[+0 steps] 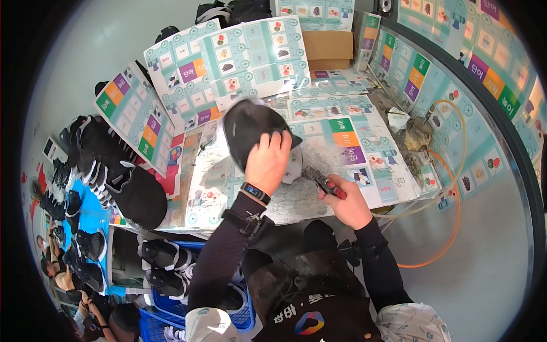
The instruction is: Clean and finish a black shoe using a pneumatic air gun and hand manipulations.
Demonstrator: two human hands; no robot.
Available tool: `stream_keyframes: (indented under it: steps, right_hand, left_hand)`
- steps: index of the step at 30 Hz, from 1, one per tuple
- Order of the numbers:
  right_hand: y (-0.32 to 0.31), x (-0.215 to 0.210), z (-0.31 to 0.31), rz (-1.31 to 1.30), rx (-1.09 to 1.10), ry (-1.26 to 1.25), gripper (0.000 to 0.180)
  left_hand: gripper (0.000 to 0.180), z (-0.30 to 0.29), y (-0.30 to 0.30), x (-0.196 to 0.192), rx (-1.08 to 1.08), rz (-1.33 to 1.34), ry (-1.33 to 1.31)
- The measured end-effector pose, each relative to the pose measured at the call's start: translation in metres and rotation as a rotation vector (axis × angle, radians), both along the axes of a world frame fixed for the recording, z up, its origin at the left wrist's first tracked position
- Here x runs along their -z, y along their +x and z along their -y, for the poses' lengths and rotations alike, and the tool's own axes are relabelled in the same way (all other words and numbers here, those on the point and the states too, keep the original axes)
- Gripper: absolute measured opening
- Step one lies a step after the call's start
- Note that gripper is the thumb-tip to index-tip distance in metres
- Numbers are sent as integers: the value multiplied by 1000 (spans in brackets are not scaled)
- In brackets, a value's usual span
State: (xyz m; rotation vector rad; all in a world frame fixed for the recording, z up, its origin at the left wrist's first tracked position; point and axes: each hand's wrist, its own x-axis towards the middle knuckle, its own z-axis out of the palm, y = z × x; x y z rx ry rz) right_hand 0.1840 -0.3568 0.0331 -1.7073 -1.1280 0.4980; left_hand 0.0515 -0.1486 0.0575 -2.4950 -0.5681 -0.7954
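Black shoes (137, 188) crowd the area well left of the left hand (269, 162). That hand appears to hold a black shoe-like piece (245, 128), which lies tilted and blurred just beyond its knuckles; the fingers press on the piece, but the thumb is hidden, so I cannot tell how firm the hold is. A one-sided hold could let it twist or slip. To its right, the right hand (348, 202) is closed around a dark tool with red parts (325, 183) — its tip close to the piece, so a careless swing might scuff it. Farther right of that hand loops an orange hose (460, 211) — a trailing sleeve could snag it.
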Motion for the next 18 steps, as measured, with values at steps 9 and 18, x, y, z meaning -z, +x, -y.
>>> stream_keyframes:
  steps: [9, 18]
  right_hand:
    - [-18, 11, -19, 146, 141, 15, 24]
    - [-25, 12, -13, 114, 121, 18, 22]
  left_hand:
    - [45, 18, -19, 1, 113, 277, -449]
    - [42, 40, -46, 8, 47, 355, -483]
